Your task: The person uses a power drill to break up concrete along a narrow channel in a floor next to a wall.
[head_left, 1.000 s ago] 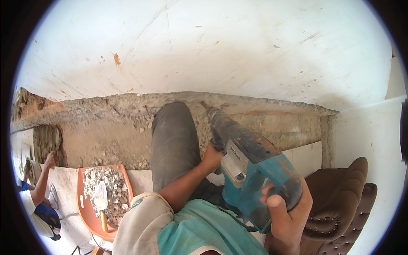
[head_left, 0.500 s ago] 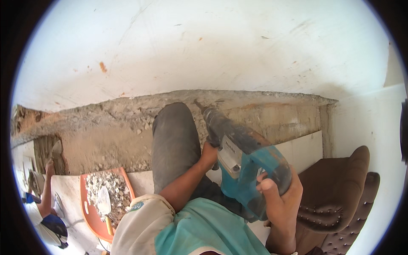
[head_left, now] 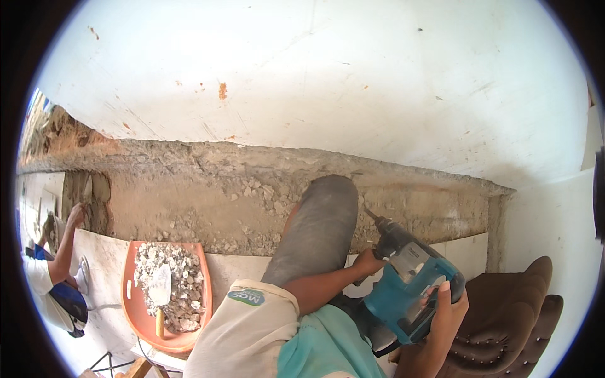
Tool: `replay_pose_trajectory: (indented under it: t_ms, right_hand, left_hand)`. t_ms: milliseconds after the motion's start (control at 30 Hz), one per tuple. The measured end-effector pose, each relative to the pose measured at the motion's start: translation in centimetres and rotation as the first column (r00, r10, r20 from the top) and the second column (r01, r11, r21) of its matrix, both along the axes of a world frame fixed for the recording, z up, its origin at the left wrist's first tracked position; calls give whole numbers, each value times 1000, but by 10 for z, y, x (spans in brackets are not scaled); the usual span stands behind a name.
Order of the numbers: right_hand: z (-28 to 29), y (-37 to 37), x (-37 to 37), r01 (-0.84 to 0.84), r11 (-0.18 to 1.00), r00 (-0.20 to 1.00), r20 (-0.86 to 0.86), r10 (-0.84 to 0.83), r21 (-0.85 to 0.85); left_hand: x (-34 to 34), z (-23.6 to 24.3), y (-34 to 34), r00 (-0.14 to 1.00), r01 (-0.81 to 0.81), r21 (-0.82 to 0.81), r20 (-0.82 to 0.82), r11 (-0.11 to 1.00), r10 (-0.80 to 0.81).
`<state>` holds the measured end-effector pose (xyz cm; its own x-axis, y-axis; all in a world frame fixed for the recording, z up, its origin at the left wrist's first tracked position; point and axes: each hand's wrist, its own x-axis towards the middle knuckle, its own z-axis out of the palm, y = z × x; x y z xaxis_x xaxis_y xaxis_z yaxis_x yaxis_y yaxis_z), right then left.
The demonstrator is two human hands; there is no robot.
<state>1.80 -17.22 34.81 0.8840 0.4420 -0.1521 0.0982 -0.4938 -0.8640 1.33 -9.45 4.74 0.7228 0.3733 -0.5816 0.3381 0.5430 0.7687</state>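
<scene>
A teal and black rotary hammer (head_left: pixel 403 286) is held across my front, its bit (head_left: pixel 370 212) pointing up and left over the bare, broken strip (head_left: pixel 170 205) at the wall's foot. Whether the bit touches the rubble cannot be seen. My left hand (head_left: pixel 367 264) is closed round the side handle near the front of the tool. At the rear grip, my right hand (head_left: pixel 449 310) is wrapped round with the thumb up. My bent knee (head_left: pixel 324 208) in dark trousers sticks out just left of the bit.
An orange tub (head_left: pixel 129 299) of rubble, with a trowel (head_left: pixel 160 286) on top, stands at the left. Another person's hand (head_left: pixel 77 216) is at the far left. A brown tufted sofa (head_left: pixel 504 315) is close on the right. The white wall (head_left: pixel 315 75) rises ahead.
The hammer has drawn back from the wall's lower edge, toward the lower right, with both hands still on it. My view has shifted left, and my knee appears further right.
</scene>
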Motion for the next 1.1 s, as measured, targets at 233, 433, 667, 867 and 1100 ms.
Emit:
replay_pose_trajectory:
  t_ms: [233,433,667,867,1100]
  right_hand:
    - [-24,1,29,79,996,995,-60,-77,30]
    - [-18,12,56,42,999,995,-88,-45,-34]
    - [-6,26,100,132,988,971,-190,-146,-85]
    - [-14,3,137,122,992,959,-256,-121,-8]
    - [-20,-2,140,11,998,951,-308,11,68]
  left_hand:
    - [22,-32,-15,995,43,62,-90,997,-38]
    - [26,-17,-4,1000,10,-49,-22,999,-11]
    - [33,-21,5,997,54,239,-67,970,-39]
    - [54,-8,10,979,165,63,-135,984,-155]
    - [51,-43,15,976,106,-63,-185,992,-116]
